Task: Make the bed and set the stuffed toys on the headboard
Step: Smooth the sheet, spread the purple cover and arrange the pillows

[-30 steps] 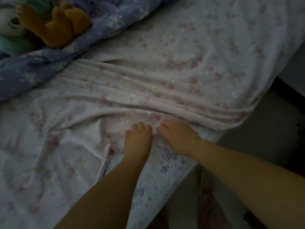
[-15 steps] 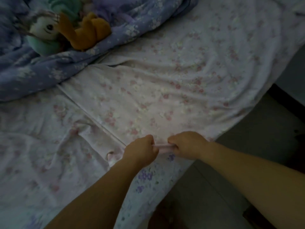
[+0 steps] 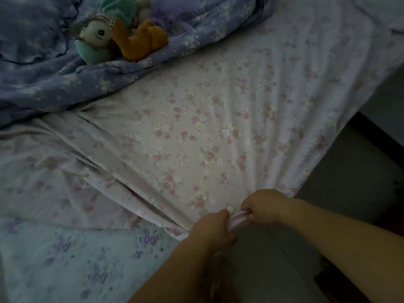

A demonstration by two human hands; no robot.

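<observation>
your left hand (image 3: 213,231) + right hand (image 3: 265,206): fingers curled, gripping bunched edge of pink floral cotton sheet (image 3: 196,132) | lower centre | plush toys (image 3: 118,40) upper left on blue floral quilt (image 3: 43,84)

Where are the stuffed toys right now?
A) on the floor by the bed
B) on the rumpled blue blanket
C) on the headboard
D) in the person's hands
B: the toys lie on the crumpled blue blanket at the far side of the bed, while the left hand and right hand both grip the edge of the pink sheet.
</observation>
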